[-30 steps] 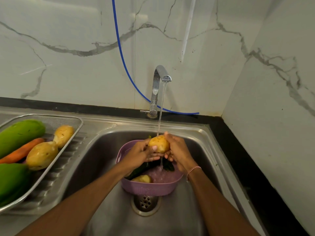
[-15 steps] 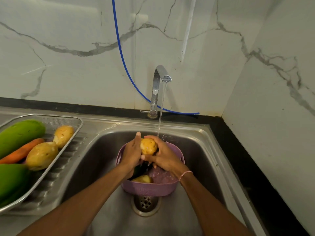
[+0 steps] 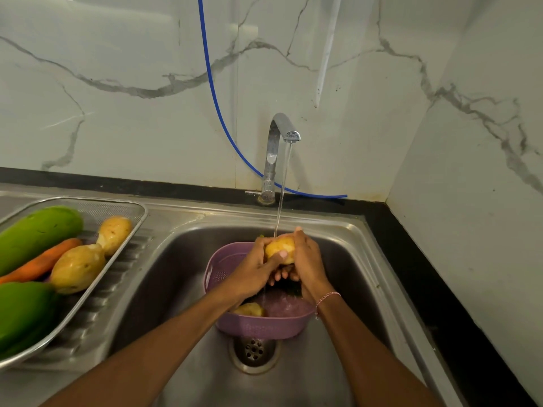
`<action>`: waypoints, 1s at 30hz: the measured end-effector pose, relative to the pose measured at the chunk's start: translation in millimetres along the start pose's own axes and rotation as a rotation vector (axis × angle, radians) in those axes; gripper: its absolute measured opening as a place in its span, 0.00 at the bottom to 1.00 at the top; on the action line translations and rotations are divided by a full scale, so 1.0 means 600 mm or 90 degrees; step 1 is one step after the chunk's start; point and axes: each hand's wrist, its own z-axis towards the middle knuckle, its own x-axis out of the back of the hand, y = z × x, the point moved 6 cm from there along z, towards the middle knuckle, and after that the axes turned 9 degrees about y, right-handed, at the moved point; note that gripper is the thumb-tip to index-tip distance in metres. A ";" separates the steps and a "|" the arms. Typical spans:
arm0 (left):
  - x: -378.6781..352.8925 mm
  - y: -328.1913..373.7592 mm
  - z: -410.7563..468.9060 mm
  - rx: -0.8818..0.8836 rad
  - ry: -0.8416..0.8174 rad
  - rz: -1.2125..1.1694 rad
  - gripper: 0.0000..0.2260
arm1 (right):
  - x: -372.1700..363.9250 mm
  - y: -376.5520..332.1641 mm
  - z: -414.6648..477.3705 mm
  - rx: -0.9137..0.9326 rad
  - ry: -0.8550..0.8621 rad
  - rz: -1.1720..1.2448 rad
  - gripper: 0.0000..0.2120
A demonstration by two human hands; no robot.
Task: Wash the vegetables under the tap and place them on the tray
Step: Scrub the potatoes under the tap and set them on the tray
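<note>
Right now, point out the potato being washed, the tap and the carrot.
potato (image 3: 277, 245), head view, bare yellow skin near its top.
tap (image 3: 291, 136), head view, spout end.
carrot (image 3: 44, 259), head view, middle of its orange body.

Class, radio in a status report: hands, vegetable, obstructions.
Left hand and right hand both grip potato under tap stream. Tray at left, partly loaded. Nothing blocks the way there.

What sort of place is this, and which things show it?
Probably a home kitchen: a stainless steel sink under a running chrome tap, and a steel mesh tray of vegetables beside it.
</note>
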 end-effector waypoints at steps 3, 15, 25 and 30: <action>0.021 0.004 0.001 0.028 0.099 -0.012 0.10 | -0.025 -0.013 -0.027 -0.038 -0.185 0.004 0.23; 0.013 -0.023 -0.005 0.176 0.016 0.027 0.32 | -0.012 -0.048 -0.034 0.292 0.025 -0.296 0.29; 0.018 -0.030 0.013 0.093 0.021 -0.068 0.15 | -0.025 0.008 -0.004 0.017 -0.164 -0.116 0.18; 0.034 -0.032 0.015 0.184 -0.072 -0.286 0.24 | -0.037 -0.002 -0.016 -0.009 -0.254 0.034 0.13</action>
